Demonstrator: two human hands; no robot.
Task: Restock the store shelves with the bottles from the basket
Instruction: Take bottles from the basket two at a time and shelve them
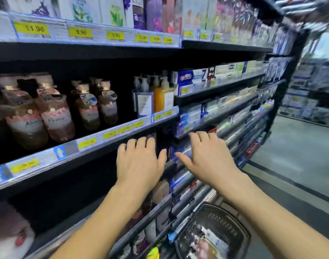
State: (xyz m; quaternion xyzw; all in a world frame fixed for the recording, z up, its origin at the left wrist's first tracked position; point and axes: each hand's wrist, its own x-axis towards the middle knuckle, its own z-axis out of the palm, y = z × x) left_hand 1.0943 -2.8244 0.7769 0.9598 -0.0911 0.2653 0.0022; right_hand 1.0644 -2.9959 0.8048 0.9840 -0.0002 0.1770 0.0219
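The person's left hand (139, 161) and right hand (208, 157) reach out side by side, palms down, fingers spread and only slightly bent, with nothing in either. Both hover in front of the dark shelving, just below the price rail (96, 146) of the shelf that carries rounded pink-brown bottles (55, 113) and, further right, tall pump bottles (163, 96). The black basket (221, 221) sits low at the foot of the shelves, under the right forearm, with blurred bottles (203, 243) lying inside it.
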